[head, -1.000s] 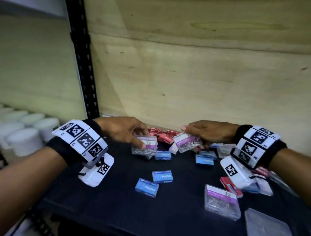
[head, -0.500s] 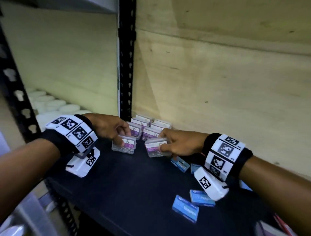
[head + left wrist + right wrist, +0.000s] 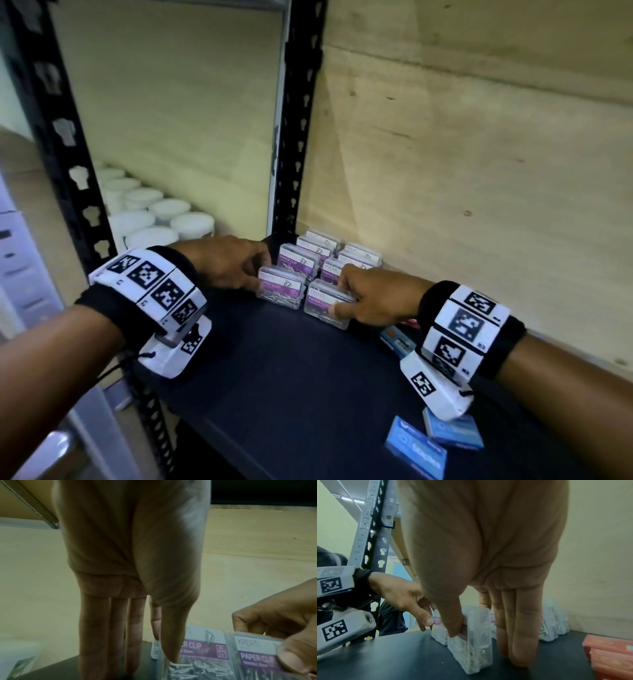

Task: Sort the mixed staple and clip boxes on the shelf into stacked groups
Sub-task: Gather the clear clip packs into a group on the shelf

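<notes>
Two rows of clear paper clip boxes (image 3: 322, 255) with purple labels stand in the back left corner of the black shelf (image 3: 291, 370). My left hand (image 3: 260, 270) pinches one more clip box (image 3: 282, 287) between thumb and forefinger at the front of the left row. My right hand (image 3: 340, 293) pinches another clip box (image 3: 323, 303) the same way at the front of the right row. Both boxes stand on edge on the shelf, side by side. The right wrist view shows that box (image 3: 474, 642) upright under my thumb, and the left wrist view shows the other box (image 3: 204, 650).
Blue staple boxes (image 3: 416, 448) lie near the shelf's front right, with another (image 3: 397, 337) by my right wrist. Red boxes (image 3: 611, 654) sit to the right. A black slotted post (image 3: 294, 137) rises behind the corner, and white jars (image 3: 154, 212) fill the neighbouring bay.
Both hands carried their clip boxes leftward from the mixed pile to the back left corner and lowered them onto the shelf in front of the two rows.
</notes>
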A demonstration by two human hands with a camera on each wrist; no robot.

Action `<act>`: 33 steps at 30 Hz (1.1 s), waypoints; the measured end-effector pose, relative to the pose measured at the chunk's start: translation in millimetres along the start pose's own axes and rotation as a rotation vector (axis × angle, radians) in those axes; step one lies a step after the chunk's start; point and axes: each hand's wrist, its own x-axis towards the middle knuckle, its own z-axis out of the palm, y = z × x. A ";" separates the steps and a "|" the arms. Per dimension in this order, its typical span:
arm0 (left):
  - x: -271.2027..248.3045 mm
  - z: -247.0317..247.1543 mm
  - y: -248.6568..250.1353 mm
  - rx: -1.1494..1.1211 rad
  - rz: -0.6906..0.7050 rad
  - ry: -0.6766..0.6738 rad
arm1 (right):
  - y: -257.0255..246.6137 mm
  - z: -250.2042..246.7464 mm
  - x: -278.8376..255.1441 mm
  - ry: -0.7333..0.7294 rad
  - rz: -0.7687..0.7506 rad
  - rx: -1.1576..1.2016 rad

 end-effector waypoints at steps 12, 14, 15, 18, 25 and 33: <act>-3.3 -2.0 2.2 0.003 0.025 -0.018 | 4.4 -4.9 -9.4 -0.041 -0.005 -0.038; -3.6 -1.6 5.7 0.022 0.015 -0.004 | 2.4 -8.0 -9.4 -0.052 -0.003 -0.017; -3.8 -1.7 7.2 0.029 0.011 0.002 | 2.6 -9.7 -9.2 -0.058 -0.006 0.000; -4.2 -2.9 7.7 0.028 0.000 0.009 | 4.3 -11.7 -7.4 -0.074 -0.035 0.051; 1.7 -5.2 6.6 0.005 -0.021 -0.009 | 6.8 -8.6 -8.2 -0.070 -0.026 0.094; 10.3 -4.9 3.1 -0.063 -0.030 -0.043 | 9.1 -8.8 -9.4 -0.098 -0.032 0.189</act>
